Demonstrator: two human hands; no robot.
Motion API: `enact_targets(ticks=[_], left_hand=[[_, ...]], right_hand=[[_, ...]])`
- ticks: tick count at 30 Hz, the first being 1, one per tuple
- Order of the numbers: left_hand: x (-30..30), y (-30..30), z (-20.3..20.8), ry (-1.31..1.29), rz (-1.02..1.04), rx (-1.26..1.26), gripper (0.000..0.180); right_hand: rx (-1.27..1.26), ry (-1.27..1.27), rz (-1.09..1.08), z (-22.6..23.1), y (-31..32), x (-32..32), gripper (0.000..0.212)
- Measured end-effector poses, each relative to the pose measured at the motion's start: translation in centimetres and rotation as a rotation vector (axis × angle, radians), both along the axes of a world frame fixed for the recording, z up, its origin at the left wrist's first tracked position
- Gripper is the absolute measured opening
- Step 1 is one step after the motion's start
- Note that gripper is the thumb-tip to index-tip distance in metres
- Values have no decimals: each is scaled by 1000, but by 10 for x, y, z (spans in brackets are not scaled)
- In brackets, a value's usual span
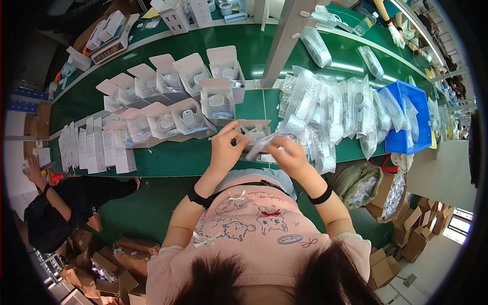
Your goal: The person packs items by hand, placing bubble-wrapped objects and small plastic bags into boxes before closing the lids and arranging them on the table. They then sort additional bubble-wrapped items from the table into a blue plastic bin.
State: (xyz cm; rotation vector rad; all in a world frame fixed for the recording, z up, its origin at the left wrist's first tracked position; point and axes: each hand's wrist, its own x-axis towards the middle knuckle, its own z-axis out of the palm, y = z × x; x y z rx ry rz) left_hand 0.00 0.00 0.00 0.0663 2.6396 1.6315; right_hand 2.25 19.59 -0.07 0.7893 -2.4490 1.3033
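Note:
My left hand (225, 148) is at the bench's near edge, thumb and fingertips pinched together beside a small open white box (254, 123). Whatever lies between those fingertips is too small to make out. My right hand (288, 156), partly smeared by motion, has its fingers closed on a clear plastic bag (258, 148). The bag hangs in front of the open box, between my two hands. Just left of them stand rows of open white boxes (188, 118) with bagged white parts inside. To the right lies a pile of bubble-wrap pouches (310, 109).
A blue bin (410, 137) with pouches stands right of the pile. Folded white cartons (96, 147) line the bench's left end. A metal post (284, 43) rises behind the boxes. Another person's hand (35, 170) shows at far left, a gloved hand (396, 38) at top right.

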Motion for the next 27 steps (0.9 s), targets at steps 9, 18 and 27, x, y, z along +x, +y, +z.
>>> enact_targets(ticks=[9,18,27], left_hand=[[14,-12,9,190,-27,60,11],[38,-103,31,112,274,2,12],[41,-129,24,283,560,-202,24]], right_hand=[[364,146,228,37,-14,-14,23],[393,23,-610,-30,100,-222,35],[559,-644,-570,-99,87,-365,70]])
